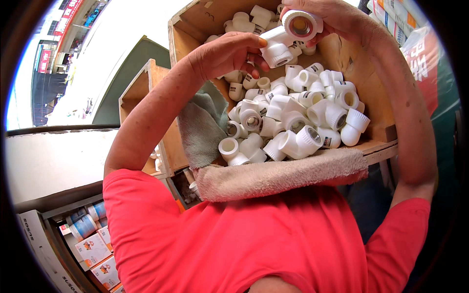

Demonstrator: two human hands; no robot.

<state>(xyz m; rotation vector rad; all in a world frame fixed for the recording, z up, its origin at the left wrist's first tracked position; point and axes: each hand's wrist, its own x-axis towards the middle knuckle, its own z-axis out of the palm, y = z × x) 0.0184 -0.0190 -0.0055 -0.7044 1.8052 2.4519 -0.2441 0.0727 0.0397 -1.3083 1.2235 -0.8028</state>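
Note:
Above a wooden bin [359,63], my left hand [229,54] has its thumb and index finger closed on a white plastic pipe elbow [277,51]. My right hand [337,17], at the upper right, grips a white pipe fitting with a metal-lined threaded mouth [300,25]. That fitting overlaps the elbow, and I cannot tell whether the two touch. Part of my right fingers is hidden behind it. Under both hands lies a heap of white pipe fittings [298,110], elbows and threaded pieces, some with small dark labels.
A beige towel [283,173] covers the bin's near edge, and a grey-green cloth [201,122] hangs over its left side. Another wooden bin [163,107] stands to the left. Boxes [93,249] and blue-white rolls [83,227] fill a shelf at lower left. Plastic bags [417,63] are at the right.

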